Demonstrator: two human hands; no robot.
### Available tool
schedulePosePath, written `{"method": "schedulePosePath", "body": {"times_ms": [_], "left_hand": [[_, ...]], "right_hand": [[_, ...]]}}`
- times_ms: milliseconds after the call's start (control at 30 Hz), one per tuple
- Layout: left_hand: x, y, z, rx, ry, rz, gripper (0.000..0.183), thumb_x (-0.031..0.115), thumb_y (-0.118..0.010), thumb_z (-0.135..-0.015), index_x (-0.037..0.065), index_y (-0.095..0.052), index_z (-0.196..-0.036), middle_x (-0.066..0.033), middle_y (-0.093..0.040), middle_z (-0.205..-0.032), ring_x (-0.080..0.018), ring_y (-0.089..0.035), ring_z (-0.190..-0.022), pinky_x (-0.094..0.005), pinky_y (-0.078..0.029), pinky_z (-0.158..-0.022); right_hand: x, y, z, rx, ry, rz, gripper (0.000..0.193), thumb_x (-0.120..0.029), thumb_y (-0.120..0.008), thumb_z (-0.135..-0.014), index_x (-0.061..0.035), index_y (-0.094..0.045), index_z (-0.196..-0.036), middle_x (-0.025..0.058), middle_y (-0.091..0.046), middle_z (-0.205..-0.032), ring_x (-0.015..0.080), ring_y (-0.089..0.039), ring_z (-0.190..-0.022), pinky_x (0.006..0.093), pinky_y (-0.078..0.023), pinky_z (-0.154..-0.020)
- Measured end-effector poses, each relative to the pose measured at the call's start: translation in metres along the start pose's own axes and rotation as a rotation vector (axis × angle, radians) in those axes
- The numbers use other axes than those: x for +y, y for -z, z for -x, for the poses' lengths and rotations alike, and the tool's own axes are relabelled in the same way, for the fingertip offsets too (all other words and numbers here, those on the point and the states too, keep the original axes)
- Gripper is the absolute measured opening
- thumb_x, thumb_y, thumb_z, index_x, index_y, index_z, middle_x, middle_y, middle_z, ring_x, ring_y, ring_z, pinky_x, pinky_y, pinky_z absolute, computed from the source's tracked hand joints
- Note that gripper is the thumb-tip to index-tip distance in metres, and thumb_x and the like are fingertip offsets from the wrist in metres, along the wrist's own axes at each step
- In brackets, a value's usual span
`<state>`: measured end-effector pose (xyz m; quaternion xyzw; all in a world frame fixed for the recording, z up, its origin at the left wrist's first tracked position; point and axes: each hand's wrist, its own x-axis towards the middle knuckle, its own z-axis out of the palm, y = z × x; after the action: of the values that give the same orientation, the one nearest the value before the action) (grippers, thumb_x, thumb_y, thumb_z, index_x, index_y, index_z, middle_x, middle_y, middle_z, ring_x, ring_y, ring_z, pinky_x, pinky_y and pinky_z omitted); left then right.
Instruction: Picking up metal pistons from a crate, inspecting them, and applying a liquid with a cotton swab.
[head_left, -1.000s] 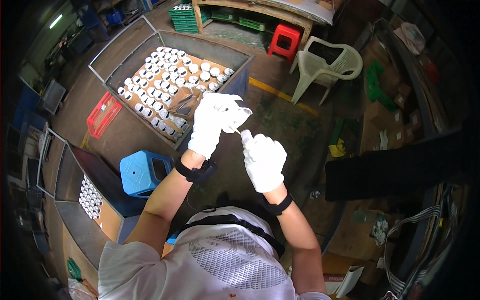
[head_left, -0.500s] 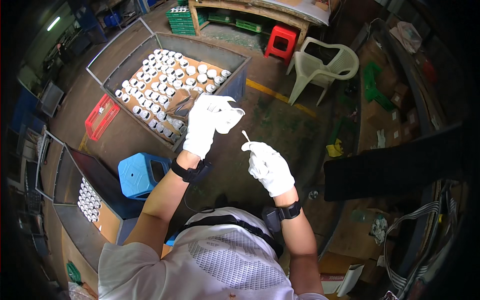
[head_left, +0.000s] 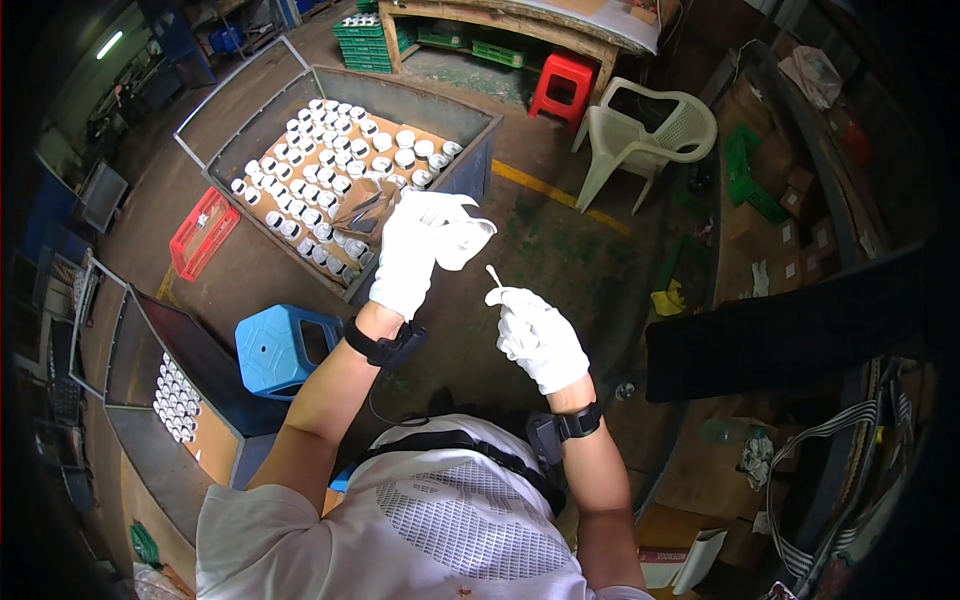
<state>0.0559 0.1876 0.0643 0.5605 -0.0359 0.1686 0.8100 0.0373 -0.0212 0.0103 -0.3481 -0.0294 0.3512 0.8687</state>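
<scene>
My left hand, in a white glove, is closed round a pale, rounded metal part that looks like a piston. A dark patch shows on its upper side, and the glove covers the rest. Lower and to the right, my gloved right hand pinches a thin white cotton swab. The swab's tip points up toward the piston, with a gap between them. Beyond my left hand, many similar pistons stand in rows on brown cardboard in a large grey metal bin.
A smaller bin of pistons stands at the left, near a blue stool and a red crate. A white plastic chair and red stool are ahead. Shelving with cardboard boxes runs along the right.
The piston in my left hand has turned slightly, showing more of its dark patch, and shifted a little right and down. My right hand has barely moved, still pinching the swab.
</scene>
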Motion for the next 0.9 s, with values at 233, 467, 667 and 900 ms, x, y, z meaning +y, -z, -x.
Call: {"method": "schedulePosePath", "body": {"times_ms": [233,467,667,900], "left_hand": [[-0.002,0.001,0.001,-0.041,-0.007,-0.116,0.024,0.005,-0.064,-0.091,0.002,-0.064,-0.114,-0.0043,-0.068,-0.1,-0.0088,-0.065,-0.087,-0.0229,-0.053,-0.074],[0.002,-0.008,0.004,-0.071,-0.038,-0.088,0.023,0.004,-0.066,-0.09,0.001,-0.064,-0.113,-0.0045,-0.068,-0.1,-0.0084,-0.064,-0.087,-0.022,-0.053,-0.07],[0.003,-0.016,0.003,-0.017,-0.06,-0.167,0.031,0.003,-0.075,-0.082,0.0,-0.064,-0.111,-0.0045,-0.068,-0.096,-0.007,-0.063,-0.081,-0.0201,-0.05,-0.066],[0.012,-0.02,0.003,0.004,-0.027,-0.174,0.034,0.003,-0.08,-0.077,-0.001,-0.064,-0.106,-0.0021,-0.068,-0.083,-0.0056,-0.061,-0.071,-0.0188,-0.046,-0.059]], "right_hand": [[-0.015,-0.034,0.006,0.239,0.137,0.605,0.02,-0.015,-0.06,-0.098,-0.001,-0.073,-0.102,-0.0021,-0.054,-0.063,0.0055,-0.047,-0.054,0.0227,-0.036,-0.05],[0.001,-0.046,-0.013,0.445,0.942,1.793,0.014,-0.005,-0.069,-0.084,-0.0094,-0.073,-0.096,0.0013,-0.06,-0.073,0.0172,-0.061,-0.064,0.0312,-0.048,-0.061],[0.003,-0.054,-0.027,0.537,0.975,2.26,0.005,-0.015,-0.065,-0.081,-0.0118,-0.062,-0.083,0.0033,-0.052,-0.067,0.0198,-0.053,-0.057,0.0339,-0.044,-0.053],[-0.003,-0.061,-0.03,0.36,1.017,2.182,0.009,-0.015,-0.065,-0.078,-0.0115,-0.057,-0.077,0.006,-0.051,-0.063,0.0208,-0.053,-0.057,0.0353,-0.042,-0.047]]}}
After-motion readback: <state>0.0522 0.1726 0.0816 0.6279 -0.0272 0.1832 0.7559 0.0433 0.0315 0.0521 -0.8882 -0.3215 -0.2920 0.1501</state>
